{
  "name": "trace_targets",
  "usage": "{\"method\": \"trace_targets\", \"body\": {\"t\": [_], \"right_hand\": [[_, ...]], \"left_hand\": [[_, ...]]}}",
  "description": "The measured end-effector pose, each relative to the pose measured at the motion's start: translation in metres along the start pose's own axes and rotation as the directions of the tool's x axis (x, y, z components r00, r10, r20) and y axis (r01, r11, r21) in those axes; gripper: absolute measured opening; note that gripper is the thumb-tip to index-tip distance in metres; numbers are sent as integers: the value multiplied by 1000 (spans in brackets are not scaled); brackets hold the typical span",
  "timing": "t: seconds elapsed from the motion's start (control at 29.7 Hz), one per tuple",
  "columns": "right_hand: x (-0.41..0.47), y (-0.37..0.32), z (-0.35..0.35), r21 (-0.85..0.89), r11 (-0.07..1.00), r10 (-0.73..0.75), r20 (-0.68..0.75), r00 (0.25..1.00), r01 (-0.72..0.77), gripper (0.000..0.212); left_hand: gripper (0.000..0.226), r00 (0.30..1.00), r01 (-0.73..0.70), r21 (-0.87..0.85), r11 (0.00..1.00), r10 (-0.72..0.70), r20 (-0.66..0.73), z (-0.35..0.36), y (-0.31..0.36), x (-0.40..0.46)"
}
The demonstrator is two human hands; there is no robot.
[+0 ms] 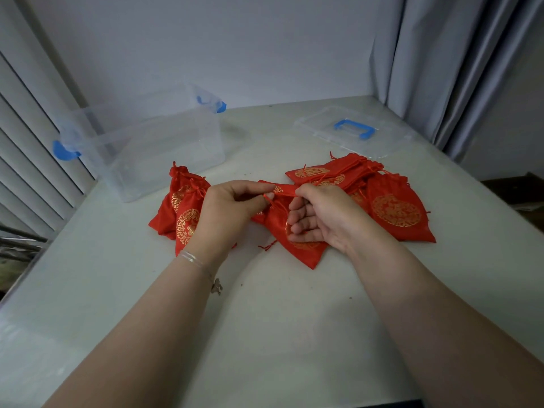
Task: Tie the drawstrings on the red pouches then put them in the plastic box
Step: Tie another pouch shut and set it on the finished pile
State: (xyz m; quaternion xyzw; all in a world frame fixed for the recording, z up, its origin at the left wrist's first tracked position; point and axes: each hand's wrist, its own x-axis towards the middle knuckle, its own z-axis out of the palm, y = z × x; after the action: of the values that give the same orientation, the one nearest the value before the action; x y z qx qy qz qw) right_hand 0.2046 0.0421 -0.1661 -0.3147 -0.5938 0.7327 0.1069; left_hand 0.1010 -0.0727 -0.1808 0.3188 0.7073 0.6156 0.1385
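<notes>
We are mid-tie: our left hand pinches the drawstring, our right hand grips the red pouch between them. Next, cinch and knot, then reach far-left to the plastic box.

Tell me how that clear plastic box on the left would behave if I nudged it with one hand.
The plastic box looks empty and thin-walled, so it is probably light and would slide easily on the smooth table. Its wide, flat base suggests it would skid rather than tip. The open top, lid off, may let the walls flex.
</notes>
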Motion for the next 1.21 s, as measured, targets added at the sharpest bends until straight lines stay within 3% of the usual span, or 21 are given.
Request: {"method": "trace_targets", "body": {"t": [0.07, 0.1, 0.17, 0.2, 0.27, 0.3, 0.4, 0.47, 0.54, 0.64, 0.84, 1.01, 1.21], "right_hand": [[2, 2, -4, -153, 988, 3, -42, 999, -10, 26], [5, 4, -7, -311, 950, -52, -96, 994, 19, 23], [11, 7, -15, -666, 737, -306, -178, 935, 114, 12], [12, 9, -18, -769, 614, -467, -170, 868, 179, 9], [13, 8, -22, -779, 502, -673, -77, 735, 377, 17], [15, 7, -22, -739, 482, -705, -9, 709, 470, 21], [18, 8, -18, -698, 464, -597, 208, 775, 545, 24], [19, 12, -15, -680, 525, -519, 221, 826, 512, 21], [16, 13, -11, -563, 688, -452, 162, 877, 458, 16], [10, 12, -5, -401, 802, -411, 166, 896, 443, 11], [4, 10, -2, -242, 857, -416, 197, 888, 455, 18], [4, 9, 0, -202, 867, -428, 162, 889, 455, 13], [6, 8, -2, -99, 940, -314, 123, 942, 326, 5]], "left_hand": [[15, 998, -61, 62, 996, 59, 35, -1, 1, -1], [17, 995, -89, 89, 992, 84, 57, -1, 2, -2], [20, 988, -129, 120, 984, 117, 99, -2, 5, -4], [21, 983, -155, 140, 978, 139, 118, -2, 6, -4], [23, 970, -212, 181, 960, 183, 163, -4, 6, -5], [24, 962, -234, 190, 954, 198, 190, -4, 6, -5], [24, 937, -302, 229, 925, 245, 249, -3, 4, -5], [23, 921, -354, 253, 900, 289, 261, -2, 4, -5], [22, 899, -422, 300, 855, 352, 261, -2, 3, -4], [23, 858, -511, 432, 743, 469, 210, -4, -2, -2], [30, 811, -500, 591, 634, 581, 63, -6, -7, 1], [13, 820, -458, 569, 683, 572, -28, -4, -10, 1], [10, 763, -536, 559, 632, 646, 1, -1, -12, 0]]}}
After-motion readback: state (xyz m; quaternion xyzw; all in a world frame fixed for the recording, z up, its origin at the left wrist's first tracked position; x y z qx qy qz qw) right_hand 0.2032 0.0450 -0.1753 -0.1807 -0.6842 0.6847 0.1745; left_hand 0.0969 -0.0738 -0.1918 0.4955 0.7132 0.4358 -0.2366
